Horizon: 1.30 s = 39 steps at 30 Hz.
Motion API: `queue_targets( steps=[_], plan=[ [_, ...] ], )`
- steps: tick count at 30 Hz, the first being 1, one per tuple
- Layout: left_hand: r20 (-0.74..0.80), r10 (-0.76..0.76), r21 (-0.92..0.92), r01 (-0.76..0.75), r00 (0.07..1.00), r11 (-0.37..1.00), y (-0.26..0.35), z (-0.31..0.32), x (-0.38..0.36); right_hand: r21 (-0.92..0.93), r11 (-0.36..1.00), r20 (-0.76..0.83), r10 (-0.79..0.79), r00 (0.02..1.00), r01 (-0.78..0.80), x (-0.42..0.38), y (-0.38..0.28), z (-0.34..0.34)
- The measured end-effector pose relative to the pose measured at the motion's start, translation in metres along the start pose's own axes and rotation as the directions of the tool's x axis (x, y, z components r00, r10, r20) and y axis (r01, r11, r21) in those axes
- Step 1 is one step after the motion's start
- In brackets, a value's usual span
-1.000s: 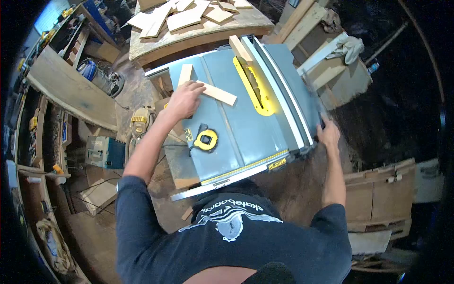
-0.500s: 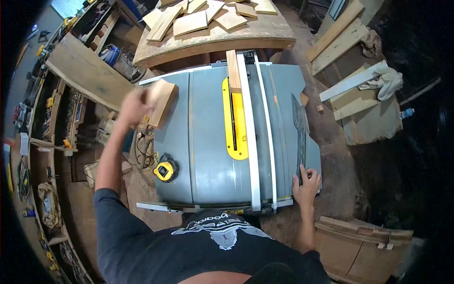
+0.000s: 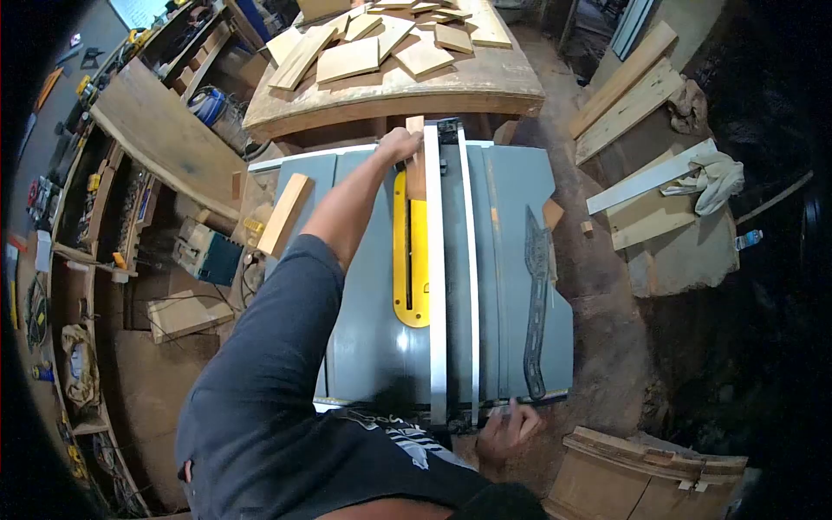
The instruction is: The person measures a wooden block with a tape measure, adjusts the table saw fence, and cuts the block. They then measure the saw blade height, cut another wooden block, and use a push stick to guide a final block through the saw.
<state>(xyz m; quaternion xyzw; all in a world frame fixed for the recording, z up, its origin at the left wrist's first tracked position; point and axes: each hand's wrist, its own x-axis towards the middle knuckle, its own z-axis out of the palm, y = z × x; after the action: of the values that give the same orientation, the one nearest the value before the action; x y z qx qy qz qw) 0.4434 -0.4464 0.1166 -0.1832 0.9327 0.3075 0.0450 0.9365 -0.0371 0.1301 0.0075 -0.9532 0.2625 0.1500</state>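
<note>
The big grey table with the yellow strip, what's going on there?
It's a saw table. Someone's left hand is stretched across it, on a piece of wood at the far end, beside the white fence. The right hand is by the near edge. Another wood block lies at the left edge, and more wooden pieces sit on the workbench beyond.

My hands (image 3: 400, 145): 2
Wd strip I touch (image 3: 417, 180): 1
Saw tbl (image 3: 368, 368): 1
Yel. insert (image 3: 419, 299): 1
Loose wd block (image 3: 286, 215): 1
Bench bds (image 3: 347, 62): 10+, some overlap
</note>
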Motion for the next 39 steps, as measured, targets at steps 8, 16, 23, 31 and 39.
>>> queue_targets(
  steps=[8,16,23,31,39],
  plan=[
    [0.002,-0.083,-0.456,0.075,0.997,0.887,0.014,-0.024,0.002,0.642,0.458,0.134,0.723,0.678,-0.615,-0.077,-0.001,0.057],
    [-0.193,0.403,-0.641,-0.426,0.894,0.639,0.034,-0.105,-0.058,0.355,0.73,0.311,0.497,0.81,-0.584,-0.107,0.041,0.064],
    [-0.442,0.365,-0.729,-0.565,0.819,0.385,0.048,-0.147,-0.259,0.269,0.785,0.309,0.478,0.822,-0.558,-0.106,0.038,0.061],
    [-0.192,0.317,-0.943,-0.263,0.929,0.201,-0.059,-0.02,-0.459,0.655,0.28,0.47,0.576,0.669,-0.702,-0.113,0.052,0.067],
    [-0.379,0.129,-0.914,-0.393,0.916,0.104,-0.101,0.013,-0.502,0.684,-0.171,0.61,0.666,0.429,-0.709,-0.1,0.004,0.076]
  ],
)
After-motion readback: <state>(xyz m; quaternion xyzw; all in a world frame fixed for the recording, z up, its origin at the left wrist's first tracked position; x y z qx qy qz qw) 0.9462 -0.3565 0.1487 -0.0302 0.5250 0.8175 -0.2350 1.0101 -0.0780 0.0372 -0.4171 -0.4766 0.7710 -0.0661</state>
